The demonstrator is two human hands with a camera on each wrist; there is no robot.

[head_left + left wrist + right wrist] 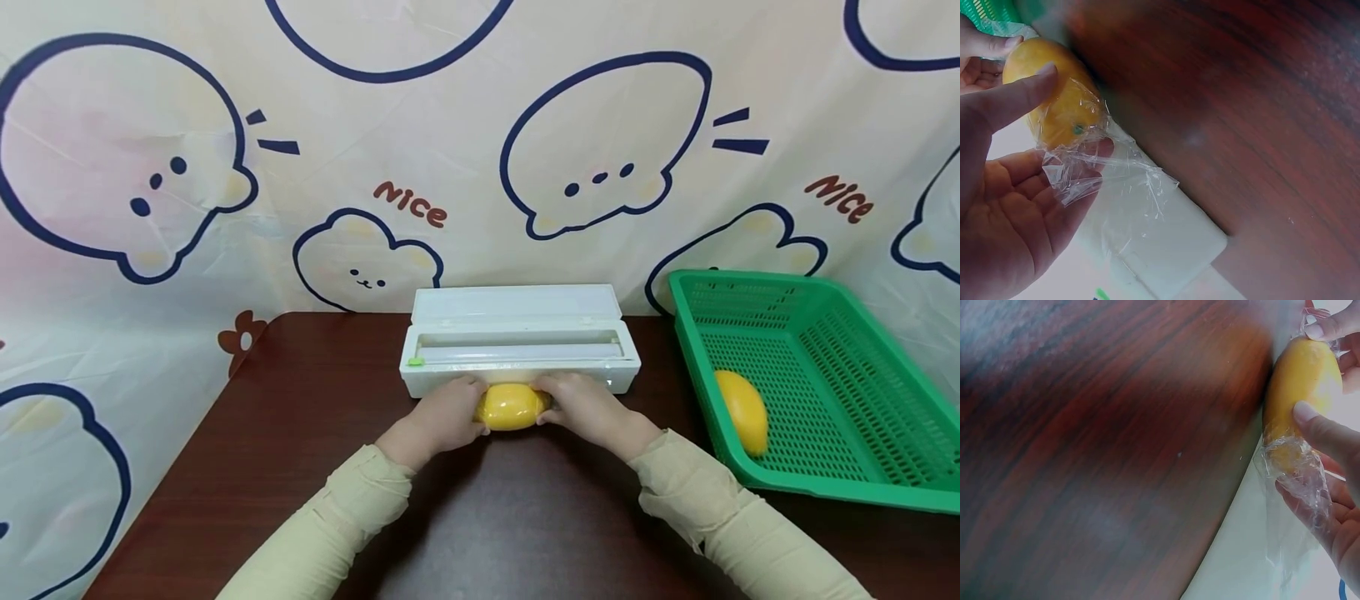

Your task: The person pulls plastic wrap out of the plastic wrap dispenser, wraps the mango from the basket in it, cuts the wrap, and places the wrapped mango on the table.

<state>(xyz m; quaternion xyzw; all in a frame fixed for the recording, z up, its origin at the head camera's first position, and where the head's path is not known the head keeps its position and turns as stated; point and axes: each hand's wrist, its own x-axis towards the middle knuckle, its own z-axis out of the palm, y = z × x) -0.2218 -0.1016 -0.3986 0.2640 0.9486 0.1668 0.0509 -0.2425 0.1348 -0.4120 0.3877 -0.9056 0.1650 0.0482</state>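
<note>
A yellow mango (513, 407), with clear plastic wrap (1079, 172) about its ends, is held between both hands in front of a white wrap dispenser box (517, 332). My left hand (448, 414) grips its left end; in the left wrist view the thumb lies on top and the fingers are beneath. The right hand (581, 406) grips the other end in the same manner, and loose film (1300, 478) gathers by its fingers in the right wrist view. The dispenser's lid (513, 302) stands raised, and a roll (517, 352) lies inside.
To the right, a green plastic basket (825, 483) holds another yellow mango (742, 412) near its left wall. A dark brown wooden table (300, 400) lies under everything. Behind it hangs a pale cloth (465, 150) with cartoon prints. A green slider (416, 362) sits on the dispenser's left edge.
</note>
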